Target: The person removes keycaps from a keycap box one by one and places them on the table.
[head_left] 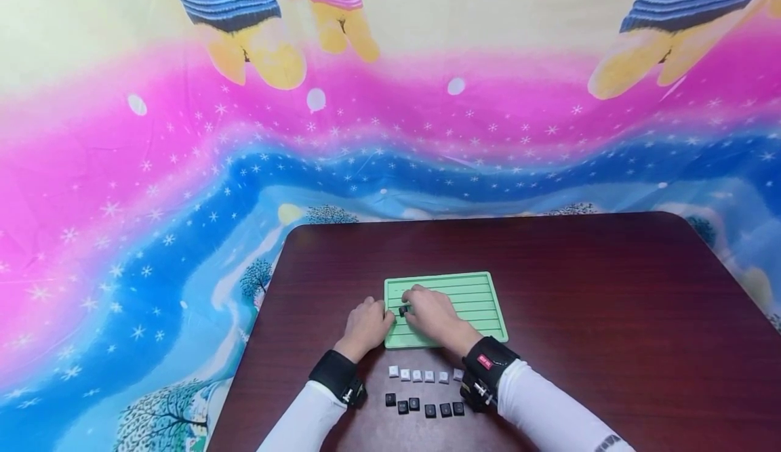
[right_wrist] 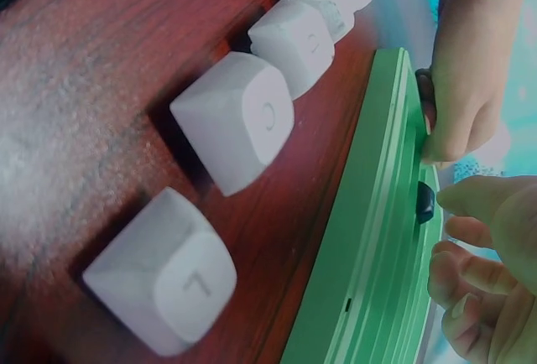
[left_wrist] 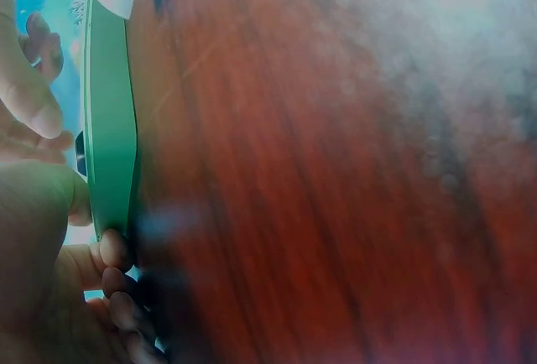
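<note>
A shallow green tray with raised parallel ridges lies on the dark wooden table. My left hand grips its left end, thumb over the rim and fingertips low at the corner. One black keycap sits on the ridges near that end. Over the tray, my right hand reaches to this keycap, a fingertip right at its side in the right wrist view, the keycap resting between ridges. The other right fingers are bent loosely.
Nearer me, a row of white keycaps with printed characters lies in front of the tray, partly behind the right wrist strap. Closer still is an uneven row of several black keycaps. A printed cloth hangs behind the table.
</note>
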Motion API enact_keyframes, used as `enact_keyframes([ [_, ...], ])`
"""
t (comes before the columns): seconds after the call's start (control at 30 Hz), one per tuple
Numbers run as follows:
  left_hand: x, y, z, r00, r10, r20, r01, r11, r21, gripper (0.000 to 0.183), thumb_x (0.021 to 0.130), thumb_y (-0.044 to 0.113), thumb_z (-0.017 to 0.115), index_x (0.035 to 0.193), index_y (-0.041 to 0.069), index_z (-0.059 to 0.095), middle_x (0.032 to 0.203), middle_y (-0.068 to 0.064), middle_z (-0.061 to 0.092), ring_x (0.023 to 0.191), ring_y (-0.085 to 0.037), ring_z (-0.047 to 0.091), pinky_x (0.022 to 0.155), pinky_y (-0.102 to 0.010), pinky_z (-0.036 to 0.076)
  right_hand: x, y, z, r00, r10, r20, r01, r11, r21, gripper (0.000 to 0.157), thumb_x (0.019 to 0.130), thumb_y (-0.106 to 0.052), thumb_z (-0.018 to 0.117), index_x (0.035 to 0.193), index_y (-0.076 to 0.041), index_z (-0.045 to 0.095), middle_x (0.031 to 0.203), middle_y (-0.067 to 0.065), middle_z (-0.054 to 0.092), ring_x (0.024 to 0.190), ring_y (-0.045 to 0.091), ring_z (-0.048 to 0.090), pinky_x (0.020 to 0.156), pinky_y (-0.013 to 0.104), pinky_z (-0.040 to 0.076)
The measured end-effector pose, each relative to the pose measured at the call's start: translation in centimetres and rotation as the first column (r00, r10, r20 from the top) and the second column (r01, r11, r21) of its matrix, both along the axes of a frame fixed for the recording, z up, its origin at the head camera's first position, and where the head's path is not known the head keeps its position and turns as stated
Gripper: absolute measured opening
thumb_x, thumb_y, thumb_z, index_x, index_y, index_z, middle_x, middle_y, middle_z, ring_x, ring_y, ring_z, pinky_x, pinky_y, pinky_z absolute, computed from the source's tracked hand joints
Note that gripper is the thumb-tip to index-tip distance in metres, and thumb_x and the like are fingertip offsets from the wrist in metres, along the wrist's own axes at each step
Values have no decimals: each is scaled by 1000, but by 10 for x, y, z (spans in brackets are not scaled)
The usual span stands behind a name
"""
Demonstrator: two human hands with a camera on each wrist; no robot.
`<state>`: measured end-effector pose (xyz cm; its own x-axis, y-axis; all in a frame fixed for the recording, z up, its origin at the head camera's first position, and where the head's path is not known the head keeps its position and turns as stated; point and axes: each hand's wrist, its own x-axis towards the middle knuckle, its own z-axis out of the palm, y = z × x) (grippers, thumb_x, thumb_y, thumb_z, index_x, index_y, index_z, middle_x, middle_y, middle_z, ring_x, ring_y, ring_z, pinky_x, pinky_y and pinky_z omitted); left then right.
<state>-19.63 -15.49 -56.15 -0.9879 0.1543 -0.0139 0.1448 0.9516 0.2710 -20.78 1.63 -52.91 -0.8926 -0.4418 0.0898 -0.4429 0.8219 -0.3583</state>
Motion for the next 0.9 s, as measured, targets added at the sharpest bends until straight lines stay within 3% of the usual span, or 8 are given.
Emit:
enact_keyframes([
  [0.43,0,-1,1,1000,5,-7,-5,1000,14,35,98,28,52,65,15,49,71,-4,48,58,-21,45,54,-36,38,0,-11,-6,999,31,-13,-30,998,57,16,85,-15,74,101,-15,72,86,0,62,71,17,63,58,36,51],
  [0.63,1,0,1,1000,2,-8,-2,1000,19,36,98,27,52,65,14,48,70,-4,46,57,-20,43,54,-35,37,-1,-13,-7,999,35,-39,-33,998,60,4,85,-11,71,87,-14,70,82,1,59,67,20,62,57,39,51],
  [0.9,0,0,0,1000,0,-7,0,1000,5,35,97,27,53,65,14,49,71,-6,48,59,-23,48,55,-37,40,-2,-13,-8,996,33,-79,-27,997,79,9,84,-10,71,78,-16,67,77,0,59,61,19,59,55,37,49],
])
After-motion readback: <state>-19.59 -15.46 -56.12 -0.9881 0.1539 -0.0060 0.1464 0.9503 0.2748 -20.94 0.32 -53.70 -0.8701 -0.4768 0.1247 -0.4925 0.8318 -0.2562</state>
